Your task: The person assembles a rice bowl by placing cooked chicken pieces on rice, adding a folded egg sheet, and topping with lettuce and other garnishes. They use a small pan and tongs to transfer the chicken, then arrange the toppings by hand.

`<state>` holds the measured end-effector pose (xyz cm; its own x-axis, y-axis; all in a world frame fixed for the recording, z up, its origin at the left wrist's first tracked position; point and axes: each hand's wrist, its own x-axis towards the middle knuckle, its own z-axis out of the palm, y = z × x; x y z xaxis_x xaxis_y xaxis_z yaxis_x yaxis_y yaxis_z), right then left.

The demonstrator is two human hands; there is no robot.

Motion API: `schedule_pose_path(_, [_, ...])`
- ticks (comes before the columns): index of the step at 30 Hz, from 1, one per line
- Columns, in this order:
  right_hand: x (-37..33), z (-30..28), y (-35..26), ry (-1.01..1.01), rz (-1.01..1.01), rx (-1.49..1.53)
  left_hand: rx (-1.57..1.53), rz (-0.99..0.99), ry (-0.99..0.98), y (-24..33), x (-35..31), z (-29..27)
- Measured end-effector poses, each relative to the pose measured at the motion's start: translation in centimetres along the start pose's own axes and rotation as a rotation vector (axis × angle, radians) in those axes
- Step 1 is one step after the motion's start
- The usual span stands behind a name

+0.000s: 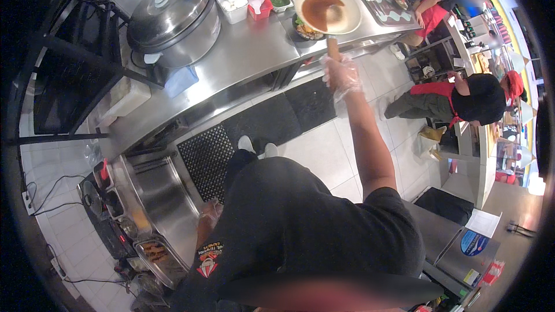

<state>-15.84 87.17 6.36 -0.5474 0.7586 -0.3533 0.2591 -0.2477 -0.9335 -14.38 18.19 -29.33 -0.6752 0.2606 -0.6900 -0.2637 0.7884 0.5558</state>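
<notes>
My right hand (342, 75), in a clear plastic glove, is closed round the wooden handle of a cream-coloured frying pan (351, 20). Brown sauce (318, 11) lies in the pan, pooled toward its left side. Partly under the pan's left edge, a dark bowl (296, 33) on the steel counter holds food with green and yellow bits. My left hand (213, 210), gloved too, hangs low by my side near a steel worktop (165, 188); its fingers are too small and unclear to read.
A big lidded steel cooker (179, 40) stands left on the counter (248, 52). Tubs of white pieces (233, 7) and a red tub (259, 8) sit beside it, with ingredient trays behind. A metal tray (388, 14) lies right. Two people (480, 98) work at the right.
</notes>
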Motion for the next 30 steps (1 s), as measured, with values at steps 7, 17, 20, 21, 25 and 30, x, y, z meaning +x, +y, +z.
schedule_pose_path(7, [-8.7, 8.7, 3.0, -0.298, 0.078, -0.073, 0.419, 0.109, -0.129, -7.6, -3.4, 1.6])
schedule_pose_path(17, [-22.5, 26.0, 7.9, -0.916, 0.333, -0.046, -0.527, -0.281, -0.055, -17.7, -15.4, 1.0])
schedule_pose_path(20, [-28.0, 32.4, 9.3, -0.950, 0.130, -0.485, -1.105, -0.449, 0.049, -22.0, -21.6, 3.4])
schedule_pose_path(21, [-30.2, 34.3, 9.9, -0.990, 0.094, -0.400, -1.289, -0.498, 0.082, -23.0, -23.1, 4.1])
schedule_pose_path(25, [-36.3, 41.8, 11.0, -1.177, 0.036, -0.466, -1.109, -0.325, 0.217, -23.3, -29.3, 4.7])
schedule_pose_path(30, [-41.9, 51.9, 14.3, -1.388, -0.142, -0.729, -1.159, -0.379, 0.429, -19.8, -35.0, 5.5])
